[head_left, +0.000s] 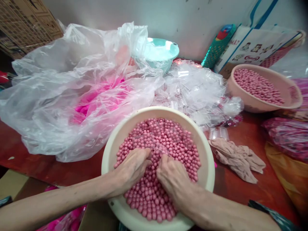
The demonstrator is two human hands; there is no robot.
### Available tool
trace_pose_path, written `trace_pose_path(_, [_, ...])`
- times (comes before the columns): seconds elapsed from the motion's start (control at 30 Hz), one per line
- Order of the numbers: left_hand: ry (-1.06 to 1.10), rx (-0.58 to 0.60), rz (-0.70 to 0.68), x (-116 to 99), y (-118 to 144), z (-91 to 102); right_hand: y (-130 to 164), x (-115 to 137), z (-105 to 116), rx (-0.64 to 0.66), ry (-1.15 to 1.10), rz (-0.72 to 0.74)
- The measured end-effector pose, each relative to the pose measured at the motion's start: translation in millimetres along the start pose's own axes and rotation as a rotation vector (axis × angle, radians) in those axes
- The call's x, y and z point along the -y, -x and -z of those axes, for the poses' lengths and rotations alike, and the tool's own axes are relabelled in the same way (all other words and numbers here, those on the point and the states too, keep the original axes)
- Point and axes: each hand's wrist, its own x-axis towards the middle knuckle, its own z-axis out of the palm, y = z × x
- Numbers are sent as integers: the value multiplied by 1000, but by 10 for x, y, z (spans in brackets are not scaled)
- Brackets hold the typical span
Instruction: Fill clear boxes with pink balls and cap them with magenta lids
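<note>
Red tabletop [232, 195] below; left hand [134, 168] and right hand [172, 175] curl over pink beads [150, 208] — can't tell what's gripped — best worked low.

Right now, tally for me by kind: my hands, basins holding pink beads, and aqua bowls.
Hands: 2 (left hand, right hand)
Basins holding pink beads: 2 (cream basin, peach basin)
Aqua bowls: 1 (aqua bowl, partly behind clear plastic)
Total: 5

Ahead of you: pale blue-grey wall [192, 30], dark-specked, brighter around upper middle, darkening at far right corner. Before you: red-brown table [252, 131], faintly glossy, stretching left and right, reaching back toward wall.
</note>
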Motion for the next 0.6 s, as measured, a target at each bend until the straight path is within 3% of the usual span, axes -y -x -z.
trace_pose_path(0.13, [145, 70, 104, -132, -107, 144, -73, -288, 7, 31, -1, -88])
trace_pose_path(0.23, [338, 121, 170, -246, -160, 258, -100, -400, 50, 14, -151, -155])
trace_pose_path(0.5, [903, 212, 297, -321, -93, 284, -96, -347, 346, -1, -468, -252])
trace_pose_path(0.6, [880, 202, 296, -331, -83, 290, -107, -310, 415, -11, -536, -287])
